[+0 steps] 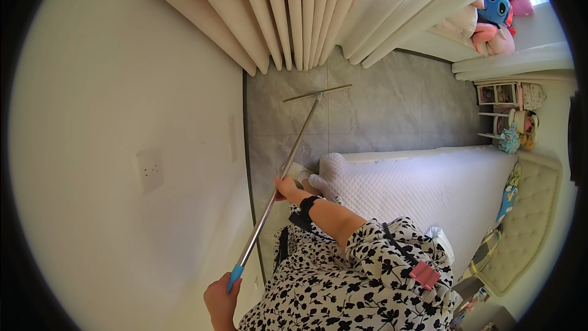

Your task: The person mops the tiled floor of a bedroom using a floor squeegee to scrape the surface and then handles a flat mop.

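Observation:
My left hand (222,298) is wrapped around the blue grip (234,277) at the top end of a long metal pole (301,134). Farther down the pole, my right hand (285,187) has its fingers closed about it; a black band circles that wrist. A thin, wide crossbar head (301,97), like that of a floor squeegee, is joined to the pole's far end by a pale blue connector. This head lies at a slant on the grey tiled floor (390,101), short of the curtains.
Beige curtains (275,18) hang to the floor ahead. A white wall (92,101) with a socket (149,172) runs along the left. A bed with a white quilted cover (404,184) stands at right. Beyond are plush toys (496,7) on a ledge and small shelves (500,94).

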Demonstrator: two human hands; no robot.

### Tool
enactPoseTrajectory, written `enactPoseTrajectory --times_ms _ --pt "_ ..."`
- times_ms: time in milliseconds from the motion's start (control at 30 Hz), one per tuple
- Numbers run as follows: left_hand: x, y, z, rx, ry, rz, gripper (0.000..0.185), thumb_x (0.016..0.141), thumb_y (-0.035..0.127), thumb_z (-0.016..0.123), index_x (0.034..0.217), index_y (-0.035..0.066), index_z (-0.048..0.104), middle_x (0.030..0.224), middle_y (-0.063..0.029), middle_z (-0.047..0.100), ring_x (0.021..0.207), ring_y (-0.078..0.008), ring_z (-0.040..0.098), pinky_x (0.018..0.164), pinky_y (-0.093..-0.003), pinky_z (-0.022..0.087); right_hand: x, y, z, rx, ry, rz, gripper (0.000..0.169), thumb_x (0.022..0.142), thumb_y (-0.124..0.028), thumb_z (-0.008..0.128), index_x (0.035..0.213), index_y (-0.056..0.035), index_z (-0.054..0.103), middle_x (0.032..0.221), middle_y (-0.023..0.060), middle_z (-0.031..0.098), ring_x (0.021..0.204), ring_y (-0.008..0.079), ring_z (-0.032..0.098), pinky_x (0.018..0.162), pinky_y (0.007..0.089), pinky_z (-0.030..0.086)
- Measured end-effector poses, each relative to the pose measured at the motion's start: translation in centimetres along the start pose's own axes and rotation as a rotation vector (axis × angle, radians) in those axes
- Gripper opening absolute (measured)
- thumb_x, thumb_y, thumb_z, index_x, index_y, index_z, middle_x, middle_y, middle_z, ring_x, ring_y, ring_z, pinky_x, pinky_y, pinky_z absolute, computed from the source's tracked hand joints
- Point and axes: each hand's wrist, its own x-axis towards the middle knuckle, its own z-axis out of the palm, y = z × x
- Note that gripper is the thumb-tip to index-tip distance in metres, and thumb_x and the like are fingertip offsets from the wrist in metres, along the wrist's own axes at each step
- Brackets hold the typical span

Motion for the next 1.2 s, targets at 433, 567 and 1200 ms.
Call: enactPoseTrajectory --times_ms 433,567,1200 --pt "2.0 -1.7 -2.5 0.147 0.168 0.18 0.022 0.063 0.024 0.068 0.079 0.01 0.06 0.049 -0.0065 0.047 0.042 -0.0237 0.046 0.04 -0.0337 0.034 -0.4 0.5 0.8 0.34 -0.058 0.128 0.025 0.081 -0.024 0.049 0.08 0.0006 0.047 0.068 0.0118 0.054 0.056 0.024 0.057 0.052 0.0388 0.053" --pt "7.8 2.7 1.9 0.185 0.185 0.422 0.024 0.067 0.026 0.066 0.083 0.009 0.059 0.05 -0.0056 0.046 0.043 -0.0222 0.046 0.041 -0.0322 0.035 4.2 1.0 -8.1 0.476 0.08 0.096 0.019 0.078 -0.022 0.049 0.077 -0.003 0.045 0.068 0.0113 0.053 0.059 0.0242 0.056 0.054 0.0414 0.051" --pt "-1.7 -0.6 -7.7 0.326 0.189 0.005 0.026 0.074 0.028 0.06 0.092 0.009 0.063 0.072 -0.0137 0.059 0.065 -0.0295 0.057 0.056 -0.037 0.044 -1.8 2.0 9.3 0.294 -0.179 0.24 0.034 0.083 -0.032 0.047 0.079 0.0023 0.049 0.067 0.0116 0.056 0.052 0.0232 0.055 0.049 0.0363 0.05"
